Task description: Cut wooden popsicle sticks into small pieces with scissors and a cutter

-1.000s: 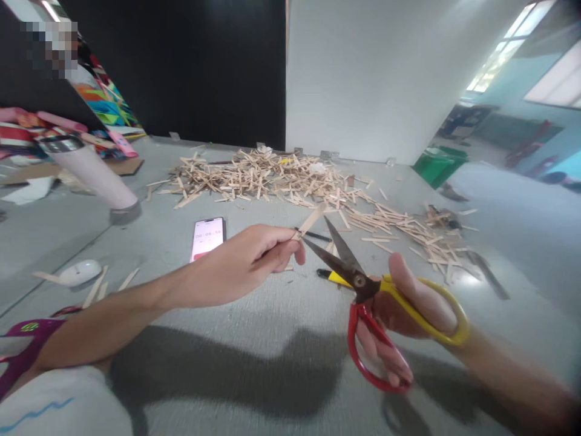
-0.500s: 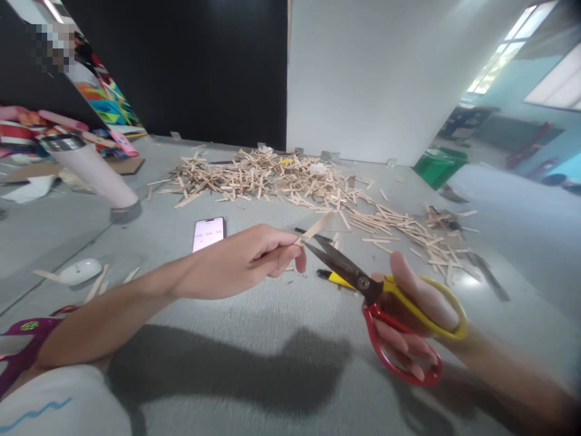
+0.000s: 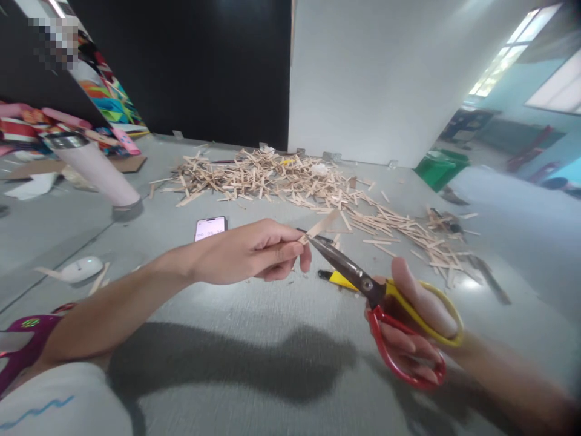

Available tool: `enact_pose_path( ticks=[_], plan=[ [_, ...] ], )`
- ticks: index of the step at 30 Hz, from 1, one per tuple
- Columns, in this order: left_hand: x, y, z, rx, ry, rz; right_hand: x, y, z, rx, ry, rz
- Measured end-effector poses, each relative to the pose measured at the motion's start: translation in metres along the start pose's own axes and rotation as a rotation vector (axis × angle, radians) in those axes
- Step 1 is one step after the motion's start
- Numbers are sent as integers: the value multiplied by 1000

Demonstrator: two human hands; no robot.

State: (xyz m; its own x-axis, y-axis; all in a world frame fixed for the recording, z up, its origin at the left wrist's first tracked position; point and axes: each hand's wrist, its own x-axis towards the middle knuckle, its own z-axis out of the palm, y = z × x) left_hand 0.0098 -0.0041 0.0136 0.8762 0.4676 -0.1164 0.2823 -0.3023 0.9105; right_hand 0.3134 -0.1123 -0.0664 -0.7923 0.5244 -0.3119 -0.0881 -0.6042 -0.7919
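Observation:
A flat wooden stick (image 3: pixel 325 224) is pinched between the thumb and fingers of my left hand (image 3: pixel 258 251), its free end pointing up and to the right. My right hand (image 3: pixel 420 318) is wrapped round the scissors (image 3: pixel 370 287), which have one yellow and one red handle loop. The scissor blades look nearly closed, and their tips are at the stick close to my left fingertips. Whether the tips touch the wood I cannot tell. Below the blades a yellow and black cutter knife (image 3: pixel 338 278) lies on the table.
Behind my hands spreads a heap of wooden sticks (image 3: pixel 254 175), trailing off to the right. A phone (image 3: pixel 210 227), a white computer mouse (image 3: pixel 82 269) and a pale pink tumbler (image 3: pixel 102 172) stand or lie on the left. Black and white panels (image 3: pixel 372 79) rise at the back.
The scissor blades have come closer together, the red handle swinging slightly nearer the yellow one. My left hand and the stick have shifted slightly to the right.

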Motion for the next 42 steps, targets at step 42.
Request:
enact_pose_path(
  ticks=[42],
  plan=[
    [6, -24, 75, 47, 527, 167, 19, 23, 35, -372, 397, -131]
  ],
)
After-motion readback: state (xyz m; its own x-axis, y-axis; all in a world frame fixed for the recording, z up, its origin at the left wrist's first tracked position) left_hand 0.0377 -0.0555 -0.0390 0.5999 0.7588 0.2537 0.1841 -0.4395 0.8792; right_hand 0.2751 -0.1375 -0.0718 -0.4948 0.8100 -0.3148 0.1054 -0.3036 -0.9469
